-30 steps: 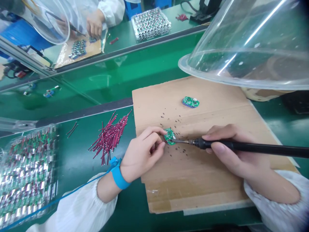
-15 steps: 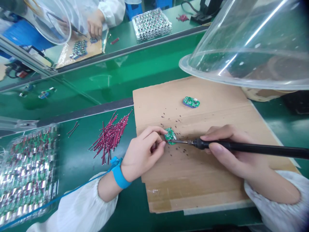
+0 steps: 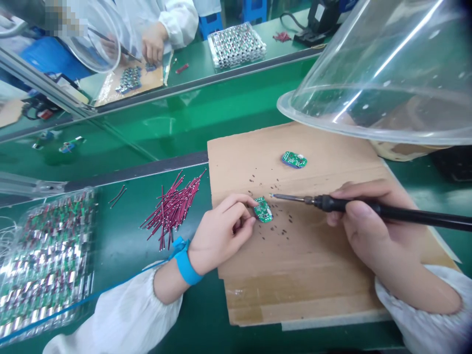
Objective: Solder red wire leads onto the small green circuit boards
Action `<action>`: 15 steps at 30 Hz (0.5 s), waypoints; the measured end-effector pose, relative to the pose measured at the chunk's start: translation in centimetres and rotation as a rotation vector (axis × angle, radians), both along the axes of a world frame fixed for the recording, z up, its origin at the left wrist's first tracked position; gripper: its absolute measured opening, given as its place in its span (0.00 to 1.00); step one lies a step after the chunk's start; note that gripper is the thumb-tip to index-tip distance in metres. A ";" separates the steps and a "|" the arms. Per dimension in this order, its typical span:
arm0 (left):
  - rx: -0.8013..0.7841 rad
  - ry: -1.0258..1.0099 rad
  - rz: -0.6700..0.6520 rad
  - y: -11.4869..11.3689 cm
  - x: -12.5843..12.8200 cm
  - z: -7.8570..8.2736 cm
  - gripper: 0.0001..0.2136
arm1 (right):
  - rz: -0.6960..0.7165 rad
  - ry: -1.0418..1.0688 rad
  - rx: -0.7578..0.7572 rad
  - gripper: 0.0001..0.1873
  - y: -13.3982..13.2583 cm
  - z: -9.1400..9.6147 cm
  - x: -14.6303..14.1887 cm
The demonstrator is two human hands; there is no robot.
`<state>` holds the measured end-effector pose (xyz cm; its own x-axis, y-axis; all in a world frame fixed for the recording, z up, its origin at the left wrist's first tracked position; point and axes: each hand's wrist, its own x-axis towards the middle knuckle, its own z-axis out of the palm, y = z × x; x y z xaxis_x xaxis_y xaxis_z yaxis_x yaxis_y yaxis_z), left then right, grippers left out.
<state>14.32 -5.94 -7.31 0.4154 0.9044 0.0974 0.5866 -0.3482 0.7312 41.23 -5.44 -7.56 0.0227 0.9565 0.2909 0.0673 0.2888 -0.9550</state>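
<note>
My left hand [image 3: 221, 231] pinches the left edge of a small green circuit board [image 3: 263, 210] lying on a cardboard sheet [image 3: 317, 255]. A blue wrist strap [image 3: 184, 263] circles that wrist. My right hand [image 3: 372, 221] grips a black soldering iron [image 3: 368, 209]; its metal tip [image 3: 275, 195] hovers just above and right of the board, not touching it. A second green circuit board [image 3: 294, 159] lies loose farther back on the cardboard.
A pile of red wires [image 3: 173, 206] lies left of the cardboard. A clear tray of boards [image 3: 40, 260] sits at far left. A large clear plastic hood [image 3: 376, 83] overhangs the right. Across the conveyor another person's hand [image 3: 153, 44] works near another tray [image 3: 236, 44].
The soldering iron's tip has lifted off the small board and moved up and right. My left hand still holds the board in place.
</note>
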 end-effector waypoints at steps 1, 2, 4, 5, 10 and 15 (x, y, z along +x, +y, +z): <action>0.001 -0.001 -0.008 0.0 0.0 0.0 0.07 | -0.028 0.026 -0.006 0.03 0.1 -0.1 -0.1; 0.006 -0.001 -0.017 0.1 -0.1 0.0 0.07 | -0.046 0.039 -0.012 0.04 0.2 -0.1 -0.1; 0.028 0.004 -0.044 0.1 -0.2 -0.2 0.05 | -0.049 0.018 -0.011 0.05 0.4 0.0 -0.3; 0.048 0.014 -0.063 0.2 -0.3 -0.2 0.04 | -0.036 -0.013 0.001 0.05 0.5 0.1 -0.4; 0.149 0.126 -0.104 1.0 -1.2 -0.3 0.06 | 0.021 -0.256 0.055 0.09 0.9 0.8 -0.5; 0.172 0.241 0.047 2.6 -3.1 1.1 0.10 | 0.056 -0.310 0.102 0.11 1.2 -0.3 0.2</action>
